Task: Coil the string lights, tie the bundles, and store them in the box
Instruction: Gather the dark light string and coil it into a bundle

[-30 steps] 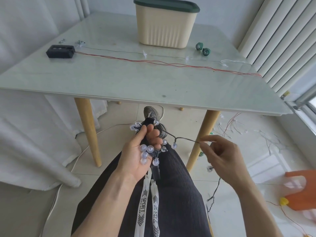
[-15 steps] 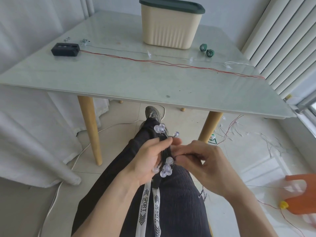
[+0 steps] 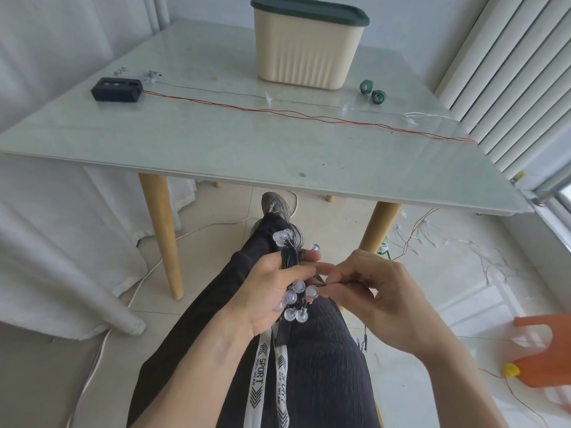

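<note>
Seen from above, over a lap in black trousers [image 3: 312,359] with two white drawstrings [image 3: 262,375] printed "SPORT". Left hand [image 3: 272,291] curled around a coiled bundle of string lights [image 3: 293,273], dark wire gathered in the palm, clear round bulbs [image 3: 296,301] clustered at the near end of the fist and a few more bulbs [image 3: 282,236] poking out at the far end. Right hand [image 3: 380,291] just beside it, thumb and forefinger pinching the loose dark wire [image 3: 343,283] where it leaves the bundle; fingertips of both hands almost touching. Ahead, a pale glass-topped table [image 3: 247,149] on wooden legs [image 3: 162,239]. Toward the far edge, a cream ribbed box [image 3: 306,54] with a dark green lid [image 3: 309,9], closed, well apart from the bundle. On the left of the tabletop, a black battery case [image 3: 117,89], with a thin red wire [image 3: 309,115] running from it across the surface to the right edge; a second thin strand with small clear bulbs [image 3: 268,97] lying beyond it, roughly parallel. Two small green rolls [image 3: 372,91] just right of the box. White curtain [image 3: 61,242] at left, vertical blinds [image 3: 509,72] at right. On the tiled floor under and right of the table, loose tangles of thin wire [image 3: 432,236]; a white cable [image 3: 148,273] trailing at left; an orange plastic object [image 3: 547,350], blurred, at the right edge. A grey shoe [image 3: 275,203] beyond the knee.
</note>
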`<state>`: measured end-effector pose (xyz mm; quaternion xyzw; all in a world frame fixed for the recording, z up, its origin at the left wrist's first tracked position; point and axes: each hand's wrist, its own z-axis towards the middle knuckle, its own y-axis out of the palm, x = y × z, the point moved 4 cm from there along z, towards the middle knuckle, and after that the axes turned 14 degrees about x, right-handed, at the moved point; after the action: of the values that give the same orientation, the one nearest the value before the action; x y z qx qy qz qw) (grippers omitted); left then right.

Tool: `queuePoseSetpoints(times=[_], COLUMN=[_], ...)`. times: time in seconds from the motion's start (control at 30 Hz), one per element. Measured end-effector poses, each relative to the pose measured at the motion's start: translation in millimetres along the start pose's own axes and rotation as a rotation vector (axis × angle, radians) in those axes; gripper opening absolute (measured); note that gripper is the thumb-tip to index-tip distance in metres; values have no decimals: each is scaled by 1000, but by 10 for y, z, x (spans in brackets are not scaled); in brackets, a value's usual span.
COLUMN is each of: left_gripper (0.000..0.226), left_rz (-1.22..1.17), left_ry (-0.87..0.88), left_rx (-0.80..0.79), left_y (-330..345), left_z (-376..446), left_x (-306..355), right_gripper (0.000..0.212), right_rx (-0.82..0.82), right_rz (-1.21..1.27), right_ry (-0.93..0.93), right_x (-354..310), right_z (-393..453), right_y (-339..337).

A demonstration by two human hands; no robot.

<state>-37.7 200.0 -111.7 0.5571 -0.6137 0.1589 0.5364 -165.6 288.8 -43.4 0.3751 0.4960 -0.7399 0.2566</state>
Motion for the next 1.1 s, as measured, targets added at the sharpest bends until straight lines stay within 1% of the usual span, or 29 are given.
queuePoseSetpoints(times=[0.1,0.2,0.27,0.33,0.43,0.5,0.57,0.67,0.77,0.9,0.97,1.03,1.1], left_gripper=[13,14,15,16,16,18,21,24,28,45,40,39,48], left_rz=[90,188,187,140,-21,-105,-137,-51,-51,4,105,242,338], left_ry=[42,91,83,58,-15,-54,-86,-92,-118,-94,-49,13,46], left_rx=[48,89,82,41,-48,-85,-104,-205,-280,-356,-348,-320,-282], left_y=[-11,-60,-56,-50,-49,-41,-34,19,48,118,126,96,54], left_z=[30,57,51,36,-13,-11,-10,-44,-81,-120,-145,-139,-122], left_x=[-50,-81,-71,-65,-49,-46,-54,-61,-50,-59,-48,-40,-30], right_gripper=[26,18,13,17,25,24,20,15,12,8,8,11,12], right_rx=[-1,-43,-76,-105,-161,-163,-131,-22,109,151,172,171,118], right_rz=[10,25,16,31,82,115,132,133,-2,-80,-133,-163,-182], right_ry=[-11,-8,-10,17,90,110,96,107,48,13,-5,31,111], right_x=[-28,-44,-42,-29,-13,-23,-52,-15,38,124,159,207,277], right_z=[-24,-58,-69,-65,-55,-45,-36,-10,50,77,79,77,70], right_y=[48,82,70,39,-5,-31,-40,-5,6,46,59,68,83])
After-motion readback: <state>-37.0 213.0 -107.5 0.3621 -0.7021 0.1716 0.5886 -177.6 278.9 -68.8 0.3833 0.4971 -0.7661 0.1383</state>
